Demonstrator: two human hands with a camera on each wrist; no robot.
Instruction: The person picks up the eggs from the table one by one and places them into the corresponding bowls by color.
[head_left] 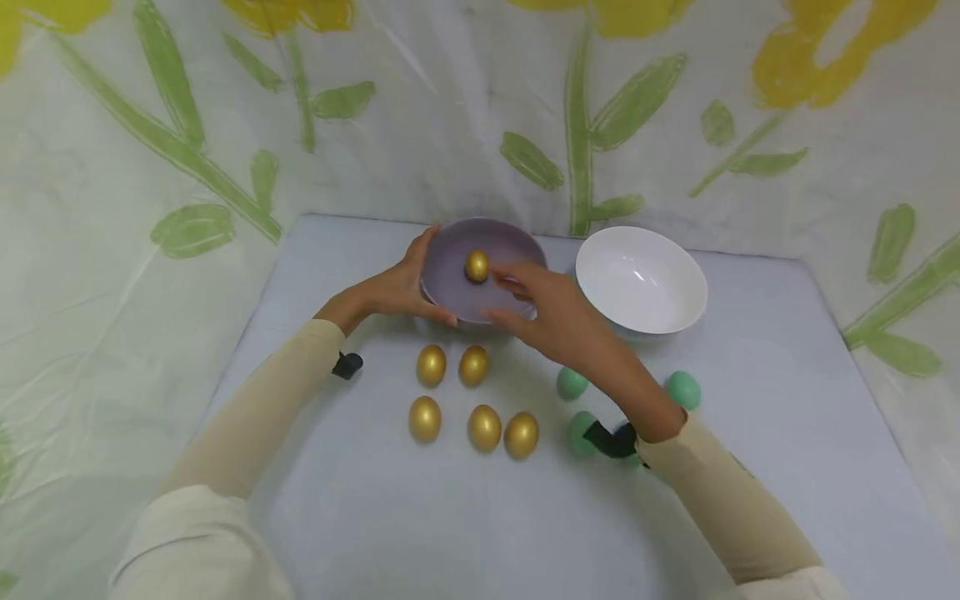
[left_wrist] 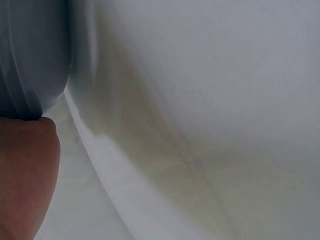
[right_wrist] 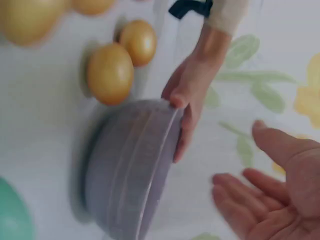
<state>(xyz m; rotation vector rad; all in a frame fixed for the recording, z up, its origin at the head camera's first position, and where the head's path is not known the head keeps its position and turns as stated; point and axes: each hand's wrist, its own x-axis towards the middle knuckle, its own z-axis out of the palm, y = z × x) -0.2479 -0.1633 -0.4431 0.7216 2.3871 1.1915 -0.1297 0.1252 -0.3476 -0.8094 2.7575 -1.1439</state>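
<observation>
In the head view my left hand (head_left: 400, 286) holds the left side of a purple bowl (head_left: 513, 239), thumb at the near rim and fingers spread toward the far side. One gold egg (head_left: 477, 264) is inside that bowl. My right hand (head_left: 562, 312) hovers over the bowl's right side, fingertips close to the egg; the right wrist view shows its fingers (right_wrist: 235, 205) apart with nothing between them. Several gold eggs (head_left: 484, 428) lie on the table in front of the bowl. The left wrist view shows only the bowl's outer wall (left_wrist: 37, 55) and part of the left hand (left_wrist: 25, 175).
A white bowl (head_left: 641, 279) stands right of the purple one. Several green eggs (head_left: 682, 389) lie under and beside my right forearm, partly hidden by it. Behind the pale table (head_left: 360, 517) hangs a white sheet (head_left: 465, 108) painted with yellow flowers.
</observation>
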